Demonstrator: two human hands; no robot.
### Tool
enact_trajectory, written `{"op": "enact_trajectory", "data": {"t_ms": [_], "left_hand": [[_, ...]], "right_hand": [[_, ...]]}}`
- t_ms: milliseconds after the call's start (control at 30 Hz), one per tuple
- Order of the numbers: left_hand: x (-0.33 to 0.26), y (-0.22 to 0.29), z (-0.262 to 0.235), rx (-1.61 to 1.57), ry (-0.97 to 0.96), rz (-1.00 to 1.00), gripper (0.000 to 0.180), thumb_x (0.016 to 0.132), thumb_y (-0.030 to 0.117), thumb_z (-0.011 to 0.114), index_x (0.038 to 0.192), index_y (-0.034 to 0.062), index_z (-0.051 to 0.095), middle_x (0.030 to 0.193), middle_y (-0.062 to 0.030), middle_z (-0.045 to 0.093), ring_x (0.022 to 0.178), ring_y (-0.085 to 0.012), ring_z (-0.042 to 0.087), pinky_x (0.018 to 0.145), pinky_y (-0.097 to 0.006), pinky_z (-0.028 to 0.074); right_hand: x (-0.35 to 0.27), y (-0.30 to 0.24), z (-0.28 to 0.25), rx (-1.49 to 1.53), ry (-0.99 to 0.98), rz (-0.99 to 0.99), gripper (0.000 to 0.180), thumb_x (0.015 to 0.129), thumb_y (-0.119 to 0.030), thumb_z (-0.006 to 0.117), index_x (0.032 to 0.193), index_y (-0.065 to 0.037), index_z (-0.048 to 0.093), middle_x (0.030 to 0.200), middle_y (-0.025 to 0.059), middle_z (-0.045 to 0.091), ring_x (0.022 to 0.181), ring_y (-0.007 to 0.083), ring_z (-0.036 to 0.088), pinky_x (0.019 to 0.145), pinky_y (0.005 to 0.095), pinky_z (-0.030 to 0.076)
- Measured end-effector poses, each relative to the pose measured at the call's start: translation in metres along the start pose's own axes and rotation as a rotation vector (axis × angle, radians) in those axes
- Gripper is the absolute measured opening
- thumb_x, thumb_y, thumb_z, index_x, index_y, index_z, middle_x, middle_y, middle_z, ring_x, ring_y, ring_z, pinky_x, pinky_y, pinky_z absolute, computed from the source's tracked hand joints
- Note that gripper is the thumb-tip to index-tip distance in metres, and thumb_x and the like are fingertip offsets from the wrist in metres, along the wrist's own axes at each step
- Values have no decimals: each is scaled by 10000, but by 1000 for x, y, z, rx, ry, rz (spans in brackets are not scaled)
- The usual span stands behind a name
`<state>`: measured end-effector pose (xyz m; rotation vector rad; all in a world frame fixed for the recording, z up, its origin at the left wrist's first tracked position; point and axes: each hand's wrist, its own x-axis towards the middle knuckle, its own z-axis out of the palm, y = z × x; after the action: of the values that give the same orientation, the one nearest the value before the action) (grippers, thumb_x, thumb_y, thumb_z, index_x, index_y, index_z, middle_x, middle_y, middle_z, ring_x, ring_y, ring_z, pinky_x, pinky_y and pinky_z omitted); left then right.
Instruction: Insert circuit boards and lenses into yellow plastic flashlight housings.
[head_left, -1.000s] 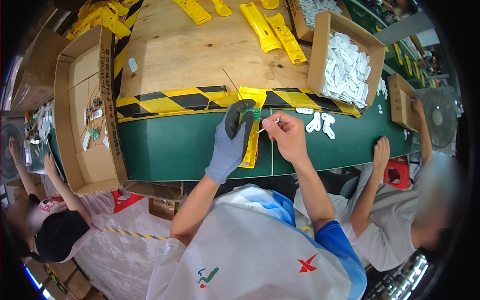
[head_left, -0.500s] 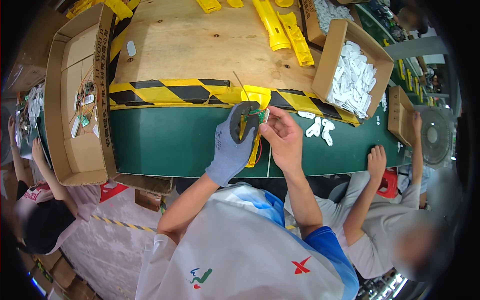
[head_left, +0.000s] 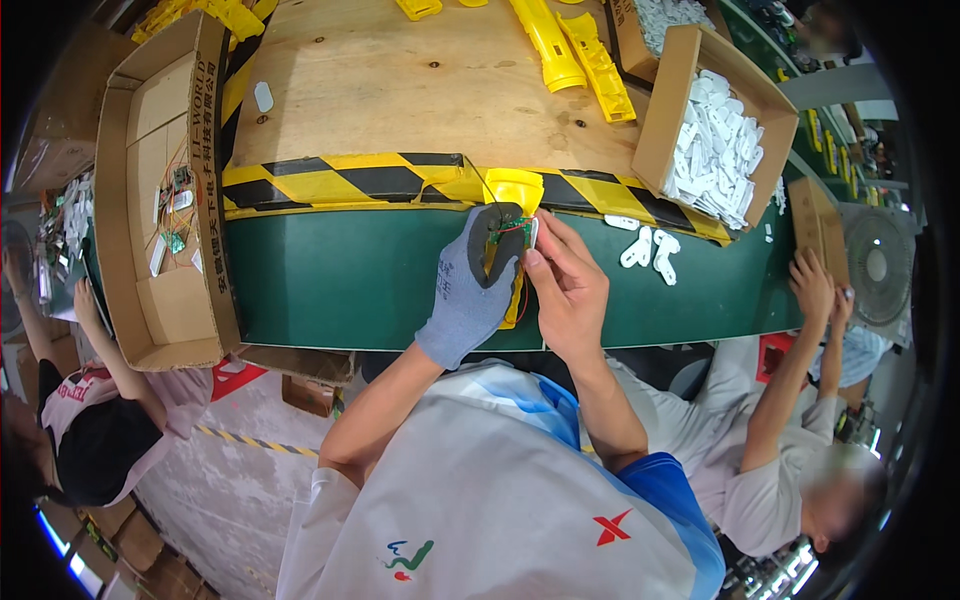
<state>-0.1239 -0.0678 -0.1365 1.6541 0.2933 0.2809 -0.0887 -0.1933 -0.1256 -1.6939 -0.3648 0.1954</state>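
Though glove-hidden, yellow casing (head_left: 517,190), green board (head_left: 508,232).

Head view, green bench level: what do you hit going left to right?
Open cardboard box with small green boards → gloved left hand on the yellow housing → bare right hand → loose white parts → co-worker's hands.

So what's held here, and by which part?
A yellow housing, gripped mid-length by the gloved left hand; the bare right hand pinches the small green circuit board on it.
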Motion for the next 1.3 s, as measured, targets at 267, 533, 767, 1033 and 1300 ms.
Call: {"op": "enact_trajectory", "data": {"t_ms": [267,533,767,1033,1300], "left_hand": [[-1,-11,-2,-72,22,2,299,844,28,604,1139,21,551,974,-149,641,840,-258,633,738,-344,502],[0,-10,6,-7,63,98,250,876,52,580,1123,23,554,956,-145,639,842,-233,629,732,-349,498],[-20,16,12,324,-436,37,447,932,108,545,1359,38,434,1106,-169,611,964,-234,615,882,-340,460],[23,58,-5,128,-742,44,586,858,166,689,1401,156,468,1082,-128,662,890,-238,669,901,-357,482],[199,20,47,1010,-84,576,630,830,322,660,1386,115,449,1428,-186,416,1301,-422,381,1047,-471,370]], "right_hand": [[-2,8,10,200,53,3,322,950,-32,574,1265,32,586,1315,158,567,1125,161,575,915,261,474],[4,3,-4,-192,-17,-245,378,890,-74,610,1239,67,569,1263,215,578,1051,335,599,935,359,455],[-8,-46,-59,-661,-205,-81,757,817,-346,713,1400,21,399,1232,199,551,1082,382,529,985,422,418],[-61,-32,-215,-499,408,193,574,765,-66,780,1282,46,558,1128,97,659,982,140,610,862,283,493],[-42,38,-265,-1176,817,252,499,874,-278,693,1260,18,582,1040,190,675,944,337,645,877,373,489]]}}
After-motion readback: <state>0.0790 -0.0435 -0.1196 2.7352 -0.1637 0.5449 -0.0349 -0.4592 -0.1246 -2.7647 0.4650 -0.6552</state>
